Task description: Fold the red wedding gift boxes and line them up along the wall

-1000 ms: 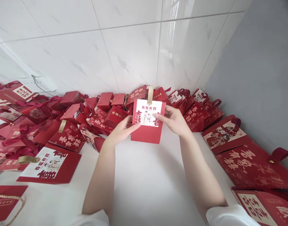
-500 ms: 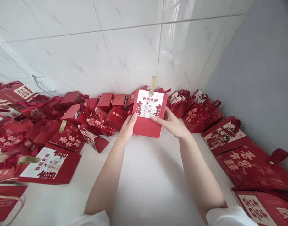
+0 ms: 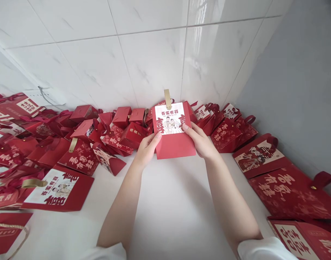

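Note:
Both my hands hold a small flat red gift bag [image 3: 175,144] with a white picture panel and a gold ribbon handle, upright above the white table [image 3: 165,209]. My left hand [image 3: 146,148] grips its left edge, thumb on the front. My right hand [image 3: 201,142] grips its right edge, thumb on the panel. The bag is close to the row of red boxes at the wall.
Several small red boxes [image 3: 122,124] and gift bags pile along the tiled wall. Flat red bags lie at the left [image 3: 57,189] and at the right [image 3: 287,191]. A grey wall [image 3: 295,90] closes the right side.
The bag has moved away from me toward the wall and turned squarer to the camera. Both hands kept their grip and shifted down its sides.

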`<state>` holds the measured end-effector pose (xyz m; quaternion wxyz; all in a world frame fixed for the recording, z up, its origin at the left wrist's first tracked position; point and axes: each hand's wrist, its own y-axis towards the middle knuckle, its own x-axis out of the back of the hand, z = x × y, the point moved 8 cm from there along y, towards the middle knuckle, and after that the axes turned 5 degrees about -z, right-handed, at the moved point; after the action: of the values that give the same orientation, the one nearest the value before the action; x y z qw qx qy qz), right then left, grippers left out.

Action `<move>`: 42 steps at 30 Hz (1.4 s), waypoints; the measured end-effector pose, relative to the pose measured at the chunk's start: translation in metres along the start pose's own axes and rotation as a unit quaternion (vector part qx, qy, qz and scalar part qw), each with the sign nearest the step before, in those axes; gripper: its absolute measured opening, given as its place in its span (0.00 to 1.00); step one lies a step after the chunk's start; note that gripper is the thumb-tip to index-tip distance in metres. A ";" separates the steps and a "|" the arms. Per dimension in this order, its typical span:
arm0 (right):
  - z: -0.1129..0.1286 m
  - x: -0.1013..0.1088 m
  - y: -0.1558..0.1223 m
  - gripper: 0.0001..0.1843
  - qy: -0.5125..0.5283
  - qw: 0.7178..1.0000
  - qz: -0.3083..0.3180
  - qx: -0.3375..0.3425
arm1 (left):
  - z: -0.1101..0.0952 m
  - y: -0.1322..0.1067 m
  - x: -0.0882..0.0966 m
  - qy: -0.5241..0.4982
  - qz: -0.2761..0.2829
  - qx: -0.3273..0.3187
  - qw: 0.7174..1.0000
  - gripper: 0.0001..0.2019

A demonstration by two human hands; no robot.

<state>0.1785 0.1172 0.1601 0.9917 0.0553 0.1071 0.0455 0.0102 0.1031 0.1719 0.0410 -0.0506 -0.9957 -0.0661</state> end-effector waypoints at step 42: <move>0.032 0.003 -0.008 0.28 -0.063 0.990 -0.004 0.130 | 0.012 0.002 0.003 -0.030 0.087 0.052 0.994 0.23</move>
<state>0.1888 0.1060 0.1901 0.9811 0.1858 0.0496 0.0239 0.0066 0.1066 0.1609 0.0196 -0.1369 -0.9903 -0.0087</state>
